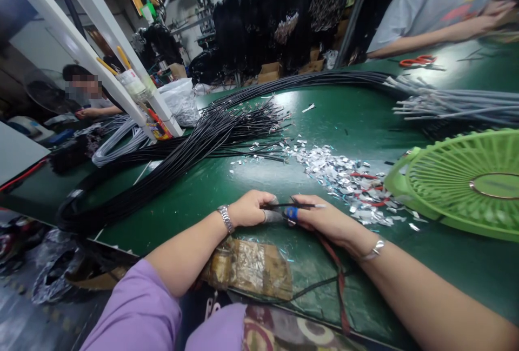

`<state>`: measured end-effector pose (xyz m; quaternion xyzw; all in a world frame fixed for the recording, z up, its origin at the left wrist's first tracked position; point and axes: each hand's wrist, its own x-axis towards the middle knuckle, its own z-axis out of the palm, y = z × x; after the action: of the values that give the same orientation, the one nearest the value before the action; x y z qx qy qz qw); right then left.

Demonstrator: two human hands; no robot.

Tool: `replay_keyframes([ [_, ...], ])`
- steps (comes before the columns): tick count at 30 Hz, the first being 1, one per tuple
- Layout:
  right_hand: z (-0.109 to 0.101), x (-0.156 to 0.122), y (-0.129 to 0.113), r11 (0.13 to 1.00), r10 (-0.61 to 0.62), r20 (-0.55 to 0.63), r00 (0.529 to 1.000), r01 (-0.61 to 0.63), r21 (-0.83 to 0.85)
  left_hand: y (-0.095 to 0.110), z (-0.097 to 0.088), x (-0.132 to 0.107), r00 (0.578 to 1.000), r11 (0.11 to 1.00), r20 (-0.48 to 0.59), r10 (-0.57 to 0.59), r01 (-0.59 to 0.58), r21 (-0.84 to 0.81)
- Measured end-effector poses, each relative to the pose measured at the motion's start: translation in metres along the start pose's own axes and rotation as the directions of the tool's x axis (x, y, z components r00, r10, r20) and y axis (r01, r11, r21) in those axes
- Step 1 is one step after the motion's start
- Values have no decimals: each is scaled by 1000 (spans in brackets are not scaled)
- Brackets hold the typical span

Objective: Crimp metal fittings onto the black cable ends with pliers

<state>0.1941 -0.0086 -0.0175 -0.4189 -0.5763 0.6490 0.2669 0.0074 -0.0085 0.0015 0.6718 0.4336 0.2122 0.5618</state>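
Observation:
Just above the near part of the green table, my left hand point(252, 209) and my right hand point(322, 218) meet with fingers closed. Between them runs a short stretch of thin black cable point(305, 205), gripped from both sides; a pale end sticks out over my right hand. Light coverings wrap some fingertips of my left hand, and blue tape point(291, 213) circles a finger of my right. Whether a small tool is also in my right fingers I cannot tell. Beyond my hands lies a heap of silvery foil scraps point(320, 161), with something red-handled point(371, 199) partly buried.
A long bundle of black cables point(182, 151) curves across the left. Grey cables point(454, 102) and orange-handled scissors point(417, 61) lie far right, behind a green fan point(478, 178). Taped cardboard point(255, 267) sits at the near edge. White posts point(101, 42) rise at left; two people sit beyond.

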Motion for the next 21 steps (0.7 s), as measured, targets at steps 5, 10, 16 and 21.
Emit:
replay_keyframes([
  [5,-10,-5,-1,996,-90,-5,996,90,13,2,-11,-4,1000,992,14,-15,17,-125],
  [10,-17,-16,-12,983,-136,305,943,166,-74,3,-19,-6,1000,970,-28,-15,8,-243],
  [16,-10,-12,-10,979,-104,391,914,162,-120,1,-19,-8,999,973,50,-5,16,-232],
  [21,-4,-12,-9,963,-138,371,918,212,-167,2,-19,-8,997,975,69,34,-17,-222],
])
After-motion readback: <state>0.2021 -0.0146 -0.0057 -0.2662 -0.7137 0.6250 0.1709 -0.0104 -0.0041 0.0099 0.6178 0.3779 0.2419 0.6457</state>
